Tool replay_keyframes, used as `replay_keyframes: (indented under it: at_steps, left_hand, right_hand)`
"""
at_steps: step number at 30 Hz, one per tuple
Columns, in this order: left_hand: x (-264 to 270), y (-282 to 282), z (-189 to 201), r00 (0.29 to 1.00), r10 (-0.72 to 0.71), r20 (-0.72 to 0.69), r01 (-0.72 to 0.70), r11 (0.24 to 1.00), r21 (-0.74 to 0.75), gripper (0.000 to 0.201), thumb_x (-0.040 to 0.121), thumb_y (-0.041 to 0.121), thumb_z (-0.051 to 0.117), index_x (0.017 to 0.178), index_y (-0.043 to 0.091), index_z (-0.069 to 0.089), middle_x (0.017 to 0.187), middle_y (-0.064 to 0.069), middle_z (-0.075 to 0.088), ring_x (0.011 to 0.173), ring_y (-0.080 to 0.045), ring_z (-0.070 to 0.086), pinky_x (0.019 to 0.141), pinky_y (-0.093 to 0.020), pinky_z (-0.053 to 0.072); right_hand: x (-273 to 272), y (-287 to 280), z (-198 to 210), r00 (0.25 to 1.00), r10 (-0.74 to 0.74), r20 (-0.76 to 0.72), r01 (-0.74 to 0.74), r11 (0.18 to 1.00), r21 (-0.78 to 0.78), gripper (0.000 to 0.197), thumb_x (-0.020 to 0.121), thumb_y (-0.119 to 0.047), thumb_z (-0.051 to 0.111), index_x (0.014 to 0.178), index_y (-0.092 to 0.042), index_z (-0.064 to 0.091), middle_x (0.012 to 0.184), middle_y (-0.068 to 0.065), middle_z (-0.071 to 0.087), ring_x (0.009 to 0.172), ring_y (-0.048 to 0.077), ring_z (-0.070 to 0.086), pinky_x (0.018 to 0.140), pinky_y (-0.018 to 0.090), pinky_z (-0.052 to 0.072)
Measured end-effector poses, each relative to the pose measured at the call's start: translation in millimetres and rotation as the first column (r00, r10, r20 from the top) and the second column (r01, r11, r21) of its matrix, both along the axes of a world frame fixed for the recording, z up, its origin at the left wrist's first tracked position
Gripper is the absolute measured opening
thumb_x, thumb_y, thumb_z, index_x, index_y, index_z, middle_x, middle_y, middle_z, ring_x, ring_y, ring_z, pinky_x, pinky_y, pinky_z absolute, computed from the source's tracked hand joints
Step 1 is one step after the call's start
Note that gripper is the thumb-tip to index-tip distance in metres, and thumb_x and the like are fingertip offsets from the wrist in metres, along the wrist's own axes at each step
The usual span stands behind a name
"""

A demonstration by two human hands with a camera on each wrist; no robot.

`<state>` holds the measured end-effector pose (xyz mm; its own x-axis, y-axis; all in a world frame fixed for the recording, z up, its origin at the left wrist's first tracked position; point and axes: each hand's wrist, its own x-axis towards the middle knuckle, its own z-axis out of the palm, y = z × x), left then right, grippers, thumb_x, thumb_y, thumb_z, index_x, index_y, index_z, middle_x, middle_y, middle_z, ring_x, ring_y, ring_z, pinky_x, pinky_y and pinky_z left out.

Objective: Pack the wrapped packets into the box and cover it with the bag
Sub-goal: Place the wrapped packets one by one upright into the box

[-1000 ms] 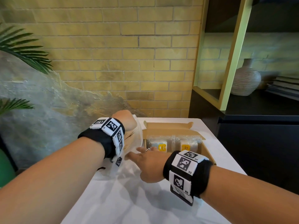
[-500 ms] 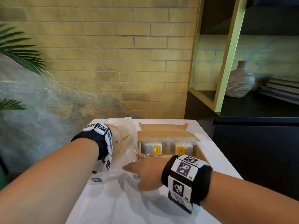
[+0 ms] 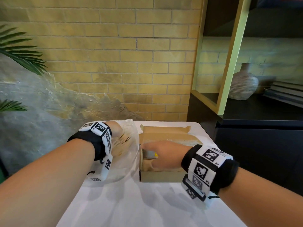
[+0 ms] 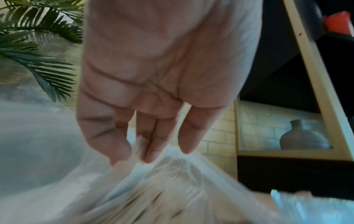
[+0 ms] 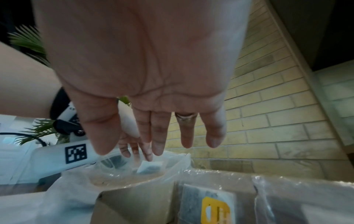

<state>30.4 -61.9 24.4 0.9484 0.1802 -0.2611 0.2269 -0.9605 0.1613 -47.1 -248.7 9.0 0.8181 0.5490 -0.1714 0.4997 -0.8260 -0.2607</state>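
— On the table [image 3: 147, 207], where's my box?

— The box [image 3: 161, 176] sits toward the far right of the white top, lid flaps folded back toward the brick wall [image 3: 114, 63]. Inside it I can see wrapped packets [image 5: 216, 204] lying side by side under clear film, one with a yellow label.

— And my right hand?

— My right hand [image 3: 161, 154] is palm down over the box's left part, reaching toward its left wall. From the wrist view the fingers [image 5: 159, 136] are straight and loosely spread, gripping nothing. There's a ring on one of them.

— Is it touching the packets?

— I can't tell; it hangs just above them, and the head view hides the underside.

— The bag?

— The bag [image 3: 126, 161] is clear plastic, lying crumpled on the table just left of the box, its edge against the box's left wall. My left hand [image 3: 114, 130] is at its far end. From that wrist the fingertips [image 4: 151, 154] and thumb point down and pinch a gathered fold of the plastic [image 4: 172, 174], which is pulled taut beneath them.

— Anything inside the bag?

— A small pale sachet [image 5: 150, 166] shows through the plastic near the left hand. The rest is blurred.

— Around the table?

— Palm fronds [image 3: 19, 48] at left, a dark shelf with a ribbed vase [image 3: 242, 84] at right.
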Motion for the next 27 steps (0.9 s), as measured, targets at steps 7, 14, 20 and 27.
replay_keyframes:
  at_steps: [7,14,20,27]
  left_hand:
    - [-7,-4,24,0.945,0.182,0.273,-0.062,0.916,-0.397,0.019,0.089,0.010,0.053,0.071,0.005,0.051,0.059,-0.006,0.043,0.053,-0.020,0.042,0.053,-0.025,0.039]
    - [-37,-41,25,0.943,0.145,0.299,0.173,0.553,-0.815,0.015,0.089,0.011,0.059,0.100,0.012,0.068,0.092,-0.005,0.062,0.075,-0.015,0.058,0.065,-0.022,0.051]
    - [-52,-72,11,0.897,0.034,0.440,0.379,0.453,-0.807,0.021,0.089,0.021,0.058,0.105,0.022,0.071,0.104,0.002,0.070,0.096,-0.011,0.059,0.078,-0.023,0.044]
    - [-45,-95,-6,0.866,-0.101,0.491,0.486,0.404,-0.775,0.026,0.089,0.013,0.057,0.093,-0.009,0.069,0.093,-0.018,0.067,0.088,-0.016,0.058,0.081,-0.023,0.043]
  right_hand:
    - [11,-21,4,0.987,-0.155,-0.034,0.158,0.952,0.263,0.059,0.091,-0.020,0.053,0.144,-0.029,0.029,0.143,-0.009,0.041,0.125,0.013,0.043,0.092,0.019,0.033]
    - [21,-31,2,0.940,-0.292,-0.177,0.339,0.730,0.593,0.066,0.090,-0.032,0.057,0.147,-0.025,0.024,0.146,-0.006,0.037,0.132,0.017,0.039,0.106,0.030,0.035]
    - [27,-34,2,0.891,-0.134,-0.434,0.453,0.348,0.821,0.057,0.089,-0.048,0.050,0.140,-0.031,0.032,0.130,-0.004,0.048,0.112,0.019,0.050,0.086,0.036,0.047]
    - [42,-27,-5,0.875,-0.095,-0.475,0.479,0.026,0.877,0.031,0.092,-0.032,0.054,0.117,-0.015,0.047,0.102,0.008,0.059,0.085,0.018,0.059,0.077,0.034,0.050]
